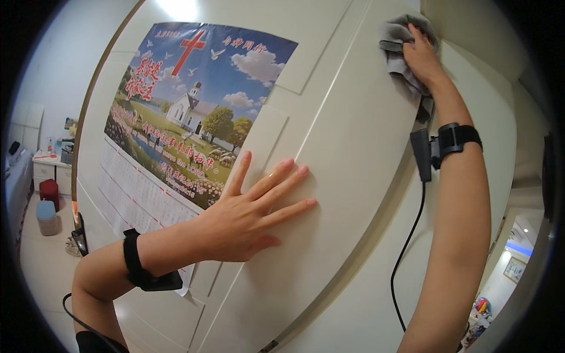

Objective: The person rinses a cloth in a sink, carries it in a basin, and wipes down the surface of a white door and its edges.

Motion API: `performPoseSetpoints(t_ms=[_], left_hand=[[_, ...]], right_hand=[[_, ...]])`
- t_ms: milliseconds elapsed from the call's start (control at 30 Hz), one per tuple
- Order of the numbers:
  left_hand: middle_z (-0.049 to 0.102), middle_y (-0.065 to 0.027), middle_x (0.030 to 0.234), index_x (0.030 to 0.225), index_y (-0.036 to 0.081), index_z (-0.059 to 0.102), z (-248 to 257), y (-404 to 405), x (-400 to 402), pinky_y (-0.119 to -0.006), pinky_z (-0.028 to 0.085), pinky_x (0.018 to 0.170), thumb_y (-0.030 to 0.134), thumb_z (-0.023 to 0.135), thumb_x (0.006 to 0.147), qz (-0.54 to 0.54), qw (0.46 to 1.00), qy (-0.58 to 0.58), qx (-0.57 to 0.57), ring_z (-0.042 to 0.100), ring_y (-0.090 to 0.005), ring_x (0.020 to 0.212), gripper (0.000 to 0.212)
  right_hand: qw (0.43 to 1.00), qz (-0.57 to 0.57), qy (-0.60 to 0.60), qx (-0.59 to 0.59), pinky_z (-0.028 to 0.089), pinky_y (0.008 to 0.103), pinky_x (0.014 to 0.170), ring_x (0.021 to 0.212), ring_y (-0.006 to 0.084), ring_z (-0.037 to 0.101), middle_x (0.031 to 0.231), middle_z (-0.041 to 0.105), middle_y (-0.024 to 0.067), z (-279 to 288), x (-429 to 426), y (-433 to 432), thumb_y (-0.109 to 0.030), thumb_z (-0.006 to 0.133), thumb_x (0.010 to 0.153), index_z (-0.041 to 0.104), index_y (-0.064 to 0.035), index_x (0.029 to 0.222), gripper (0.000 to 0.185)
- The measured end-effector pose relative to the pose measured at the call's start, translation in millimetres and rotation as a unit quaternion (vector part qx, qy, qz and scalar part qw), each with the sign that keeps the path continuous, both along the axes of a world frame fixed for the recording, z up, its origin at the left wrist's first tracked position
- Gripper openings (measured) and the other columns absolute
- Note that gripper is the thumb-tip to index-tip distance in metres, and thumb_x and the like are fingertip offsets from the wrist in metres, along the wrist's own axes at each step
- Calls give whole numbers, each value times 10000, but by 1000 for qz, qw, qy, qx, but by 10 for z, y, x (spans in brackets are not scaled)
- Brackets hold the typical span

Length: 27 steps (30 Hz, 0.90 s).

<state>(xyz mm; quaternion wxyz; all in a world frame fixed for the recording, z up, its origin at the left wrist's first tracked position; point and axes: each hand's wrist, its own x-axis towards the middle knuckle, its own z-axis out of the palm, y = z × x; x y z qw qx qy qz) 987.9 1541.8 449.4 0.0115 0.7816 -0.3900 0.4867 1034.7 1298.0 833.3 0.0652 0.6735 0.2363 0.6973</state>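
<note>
A cream-white door panel (353, 145) fills the middle of the view. On it hangs a wall calendar (198, 114) with a printed church, trees, a red cross and writing. My left hand (260, 203) lies spread against the door, its fingers apart, beside the calendar's lower right corner and holding nothing. At the upper right, my right hand (421, 55) grips a bunched grey cloth (397, 37) and presses it at the door's upper edge area. The cloth hides the part of the edge beneath it.
Black straps with devices circle both forearms, the right device (422, 152) trailing a black cable (408, 256). A door handle (79, 236) juts out at the left. Beyond stand a blue-topped stool (47, 216), a red stool (49, 194), a white cabinet (44, 172) and a bed (22, 185).
</note>
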Motion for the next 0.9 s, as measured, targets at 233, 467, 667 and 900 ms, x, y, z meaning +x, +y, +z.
performPoseSetpoints(t_ms=[233,467,667,900], left_hand=[[120,-101,1573,1480,207,271,47,155,114,-670,11,1094,424,704,775,-34,999,0,19,72,-249,1462,855],[128,-109,1572,1494,195,229,16,348,177,-689,-66,1073,459,755,703,-66,995,21,77,95,-242,1460,986],[134,-122,1569,1486,138,239,30,515,170,-697,-72,1069,420,754,705,-52,993,1,105,127,-255,1454,977],[111,-204,1555,1478,54,213,62,799,81,-644,-56,1101,251,801,642,-58,998,11,30,112,-346,1446,1041]], right_hand=[[997,48,44,-45,191,366,1151,1424,284,222,1531,254,156,-227,-106,18,-171,392,954,302,-209,1476,531],[992,22,36,-119,74,447,1168,1413,261,270,1490,374,62,-847,-304,149,-124,400,878,399,-225,1431,562],[976,-102,77,-176,204,459,1144,1347,296,363,1435,404,161,-1680,-435,558,-87,438,831,414,-53,1384,555],[948,-15,152,-278,69,463,1170,1333,259,410,1381,501,106,-2848,-530,740,-101,461,635,515,-137,1335,703]])
